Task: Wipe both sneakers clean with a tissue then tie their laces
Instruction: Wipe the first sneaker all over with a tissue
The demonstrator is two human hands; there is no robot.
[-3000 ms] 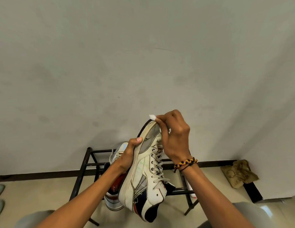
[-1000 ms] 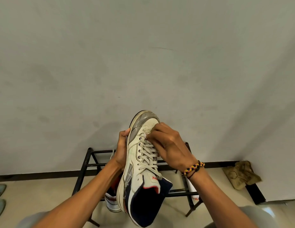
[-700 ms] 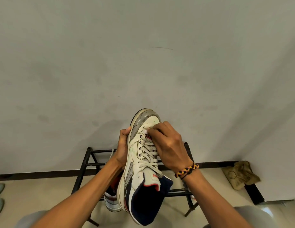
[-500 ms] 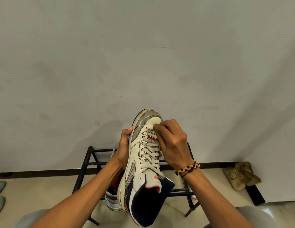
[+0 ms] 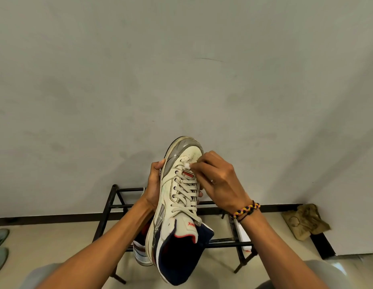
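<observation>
Both hands are on the job in my feed: the left hand point(image 5: 155, 185) is wrapped around the sole side of the raised sneaker point(image 5: 179, 207), thumb up near the toe edge and fingertips just showing past the laces on the far side, while the right hand point(image 5: 218, 180) has its fingers curled, pinching a small wad of white tissue point(image 5: 188, 166) and pressing it onto the toe box just above the top of the laces point(image 5: 186, 192). I see the sneaker held in the air at the centre of view, toe pointing to 12 o'clock toward the wall point(image 5: 181, 69), tongue and navy collar opening toward 6 o'clock. Its laces are threaded through the eyelets, with a loose end lying over the tongue. On the right wrist sits a braided bracelet point(image 5: 246, 211). Behind and below the sneaker stands a black metal shoe rack point(image 5: 117, 197) on the floor, and a second sneaker point(image 5: 140, 252) peeks out at about 7 o'clock from the held one, resting on the rack. At 4 o'clock by the wall lies a crumpled tan cloth point(image 5: 304, 221), and at 8 o'clock, at the frame edge, I make out a pair of greenish slippers point(image 5: 0, 247).
</observation>
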